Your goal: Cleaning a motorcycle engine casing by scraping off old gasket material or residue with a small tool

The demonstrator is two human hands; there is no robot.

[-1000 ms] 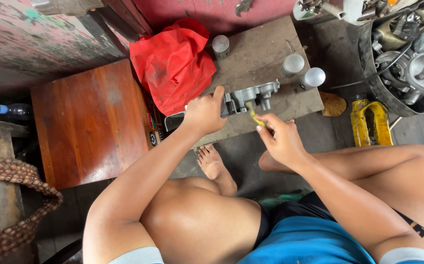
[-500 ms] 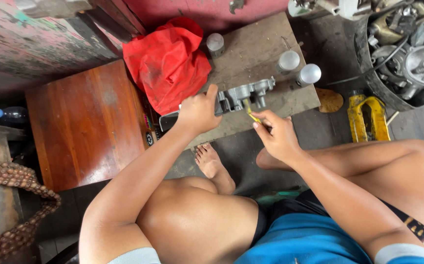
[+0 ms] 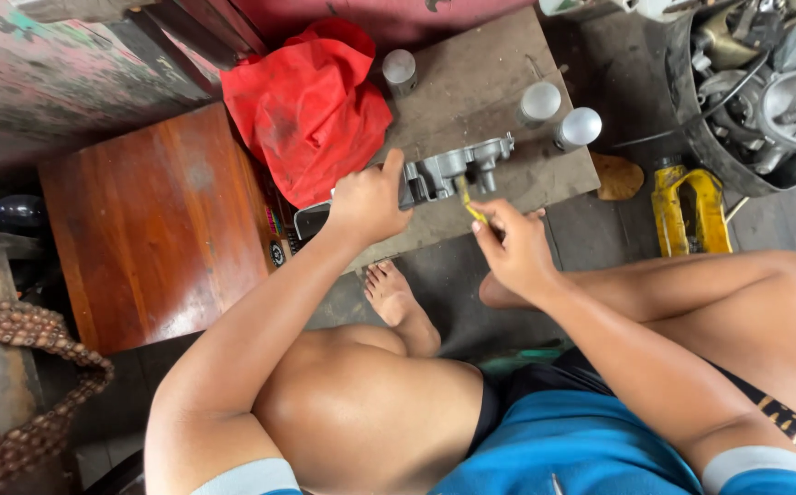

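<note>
Little has shifted since the earlier frames: both hands stay on the same spot, and only the view has drifted slightly, so the work reads as mid-course.

At the centre, the left hand (image 3: 368, 203) is clenched around the near end of a grey cast-metal part (image 3: 453, 170), thumb up over its edge, pinning it down on the worn board that serves as worktop (image 3: 471, 69). Just to the right of that grip, the right hand (image 3: 513, 247) pinches a slim yellow-handled tool (image 3: 468, 203), its tip set against the middle of the part. Whether it is turning, scraping or prying I cannot tell; the tip is too small to read. I judge the job well under way but not finished, since the part is held fast and the tool is engaged.

Beyond the hands, three small cylinders with pale round tops (image 3: 539, 103) stand on the worktop, well apart from the part. To the left of the grip lies a crumpled red cloth (image 3: 306, 110), and past it a reddish wooden board (image 3: 155, 229). Off to the right, on the floor, sits a yellow container (image 3: 682, 211) beside a dark tub of engine parts (image 3: 765, 92).
</note>
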